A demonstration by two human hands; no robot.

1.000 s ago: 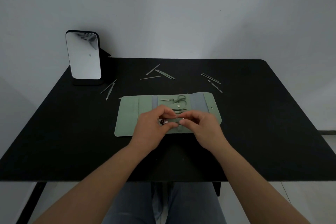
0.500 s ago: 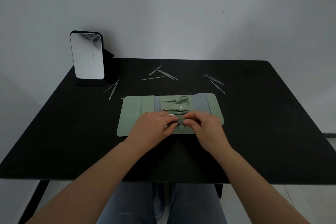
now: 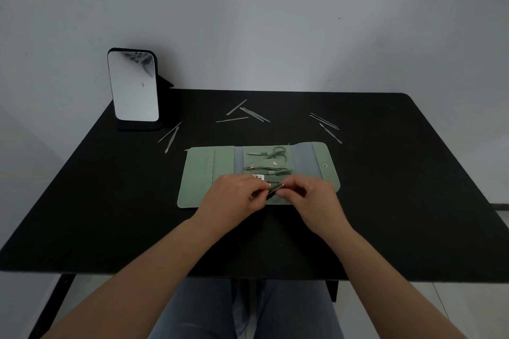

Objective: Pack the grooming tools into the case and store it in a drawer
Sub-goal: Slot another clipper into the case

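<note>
A green fold-out case [image 3: 203, 173] lies open flat in the middle of the black table [image 3: 399, 187]. Small scissors [image 3: 275, 152] and clippers [image 3: 264, 165] sit in its centre panel. My left hand [image 3: 234, 198] and my right hand [image 3: 311, 198] meet over the case's near edge, both pinching a thin metal tool [image 3: 276, 188] between the fingertips. The lower slots of the case are hidden under my hands. Several slim metal tools lie loose on the table beyond the case: a pair at the left [image 3: 170, 135], a group at the centre back [image 3: 245, 115], another group at the right [image 3: 326, 125].
A standing mirror [image 3: 134, 87] on a black base is at the table's back left corner. A grey wall runs behind the table. My knees in jeans show below the near table edge.
Both hands have shifted slightly toward me and lower on the case. The thin tool now shows between the fingertips, tilted up to the right. The camera view has shifted a little.
</note>
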